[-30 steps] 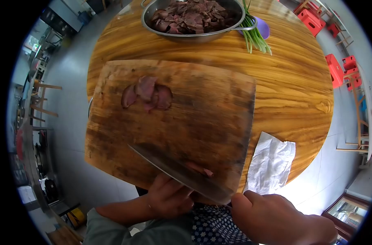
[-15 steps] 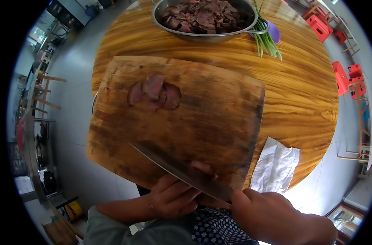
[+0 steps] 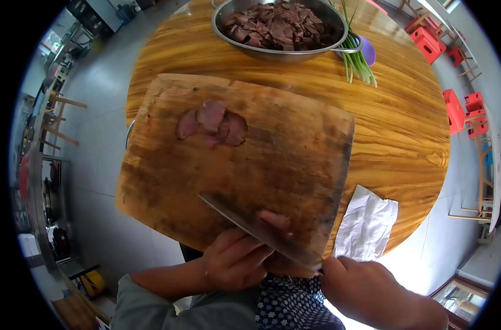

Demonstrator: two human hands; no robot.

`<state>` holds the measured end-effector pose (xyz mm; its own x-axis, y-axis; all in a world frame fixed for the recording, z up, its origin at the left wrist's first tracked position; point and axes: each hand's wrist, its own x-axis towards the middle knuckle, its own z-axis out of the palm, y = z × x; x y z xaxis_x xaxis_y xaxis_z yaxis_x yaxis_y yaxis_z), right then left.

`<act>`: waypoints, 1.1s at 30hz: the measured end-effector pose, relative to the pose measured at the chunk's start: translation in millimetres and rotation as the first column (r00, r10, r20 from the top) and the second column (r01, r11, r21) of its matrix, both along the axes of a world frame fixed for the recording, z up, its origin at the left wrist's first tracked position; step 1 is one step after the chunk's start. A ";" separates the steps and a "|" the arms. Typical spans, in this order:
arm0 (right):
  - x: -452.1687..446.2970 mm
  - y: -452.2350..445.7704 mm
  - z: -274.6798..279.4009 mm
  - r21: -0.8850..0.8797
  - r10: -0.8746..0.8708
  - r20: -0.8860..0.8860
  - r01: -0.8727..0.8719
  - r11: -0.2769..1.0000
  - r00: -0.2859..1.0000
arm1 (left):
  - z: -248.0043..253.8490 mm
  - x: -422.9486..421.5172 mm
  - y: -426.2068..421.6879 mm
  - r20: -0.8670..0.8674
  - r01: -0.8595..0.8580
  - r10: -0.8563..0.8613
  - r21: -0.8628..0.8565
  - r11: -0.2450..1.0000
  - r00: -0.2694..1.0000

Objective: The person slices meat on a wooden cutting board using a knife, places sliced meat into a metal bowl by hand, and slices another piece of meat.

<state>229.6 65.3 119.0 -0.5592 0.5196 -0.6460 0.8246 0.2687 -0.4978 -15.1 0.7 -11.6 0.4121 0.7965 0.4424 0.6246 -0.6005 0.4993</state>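
Observation:
A long-bladed kitchen knife lies slantwise over the near part of a wooden cutting board. My right hand is closed round its handle at the lower right. On the near side of the blade is my left hand, fingers curled and pressed together close to the steel. Whatever is under those fingers is hidden. Just beyond the blade sits a pinkish piece of meat, partly covered by the knife. Several thin meat slices lie overlapping on the board's far left part.
A metal two-handled basin heaped with sliced meat stands at the back of the round wooden table. Beside it are green onions and a purple dish. A crumpled white cloth or paper lies right of the board.
The knife has slid to the right and towards me along its length, with my right hand. My left hand stays in nearly the same place. The view has shifted slightly.

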 end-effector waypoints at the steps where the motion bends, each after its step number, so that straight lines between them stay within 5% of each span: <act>1: -6.0 3.6 -3.7 -0.003 0.073 0.048 -0.073 0.997 0.996 | 1.1 0.7 1.6 -0.002 -0.004 0.004 0.015 1.000 1.000; 5: -21.6 9.5 -16.6 0.064 0.039 -0.049 -0.036 0.997 0.998 | -0.1 4.4 1.1 0.063 -0.003 -0.002 0.076 0.997 0.998; 7: -26.1 6.3 -28.5 0.245 0.090 -0.253 -0.026 0.969 0.963 | -2.0 7.0 0.3 0.053 -0.012 0.005 0.129 0.992 0.999; 13: -21.0 3.0 -55.9 0.475 0.178 -0.403 0.039 0.879 0.898 | 9.4 15.3 1.6 0.068 -0.019 0.005 0.199 0.980 0.998; 21: 39.9 -11.8 -39.2 0.310 0.072 -0.205 -0.005 0.951 0.976 | 4.7 21.0 -2.8 0.163 -0.075 0.036 0.237 0.969 0.986; 24: 24.1 15.3 -51.7 0.518 0.178 -0.362 0.039 0.854 0.915 | 4.4 20.0 -1.2 0.172 -0.062 0.013 0.285 0.956 0.985; 26: 11.5 19.6 -25.7 0.128 -0.148 -0.327 0.198 0.972 0.934 | 0.0 18.4 -1.6 0.208 -0.049 -0.011 0.278 0.959 0.978; 33: 29.5 7.2 -21.6 0.127 -0.249 -0.555 0.377 0.917 0.793 | 0.3 18.3 -2.4 0.272 -0.036 -0.036 0.256 0.966 0.962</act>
